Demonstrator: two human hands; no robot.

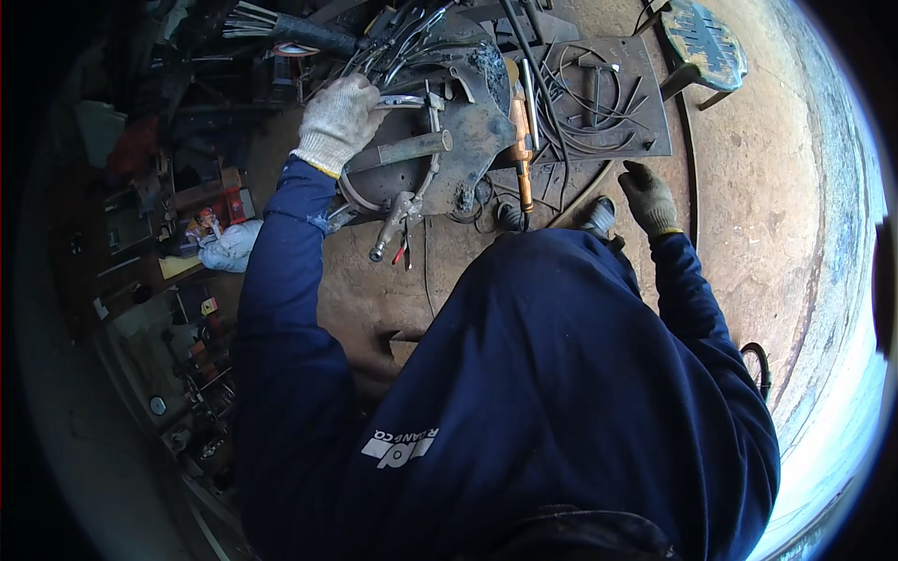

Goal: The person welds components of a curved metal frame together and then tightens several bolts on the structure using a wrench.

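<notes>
In a pale knit glove, my left hand (339,122) is closed on the upper left of a round metal ring (402,101) on the dark metal workbench (482,131). A short metal pipe (402,150) lies across the ring. Locking pliers (400,220) are at the ring's near edge, jutting toward me. My right hand (648,198), also gloved, hangs near the right-hand plate, its fingers loosely bent and nothing visible in them. An orange-copper torch-like tool (521,140) lies between the bench and that plate.
A flat metal plate (645,112) carries a hammer (596,93) and several bent thin rods. Cables run over the bench. Beyond stands a worn stool (702,47). A bundle of metal rods (290,28) lies far left. Cluttered shelves (201,374) line the left side.
</notes>
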